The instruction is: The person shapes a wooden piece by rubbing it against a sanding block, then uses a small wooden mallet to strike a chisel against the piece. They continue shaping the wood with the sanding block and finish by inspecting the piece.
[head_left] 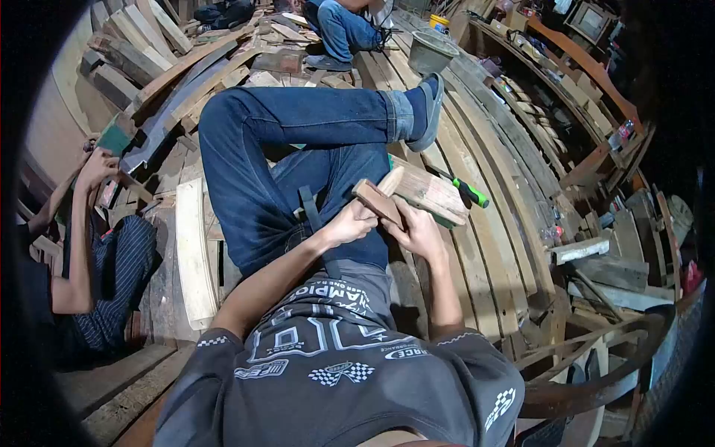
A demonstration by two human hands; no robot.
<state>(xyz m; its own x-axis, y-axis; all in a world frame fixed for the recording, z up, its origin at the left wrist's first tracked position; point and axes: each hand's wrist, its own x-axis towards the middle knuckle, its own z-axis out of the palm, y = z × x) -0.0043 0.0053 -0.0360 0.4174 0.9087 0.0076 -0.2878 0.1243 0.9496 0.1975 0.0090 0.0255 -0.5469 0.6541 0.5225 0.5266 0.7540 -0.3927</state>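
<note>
Both my hands are at a small brown wooden block [378, 203] above my lap. My left hand [348, 224] has its fingers wrapped round the block's left side. My right hand [418, 229] grips its lower right end. Just beyond the block, a pale pointed piece of wood [391, 181] shows, partly hidden behind it. A thicker wooden block [432, 195] lies to the right of my hands, with green along its underside. On the planks beyond that lies a tool with a green and black handle [472, 194].
A person in striped trousers [119, 276] sits at the left, holding a green-faced block [115, 138]. Another person in jeans [341, 33] crouches ahead near a grey bucket [432, 52]. A pale curved board [195, 253] lies left of my legs; long planks [484, 246] extend on the right.
</note>
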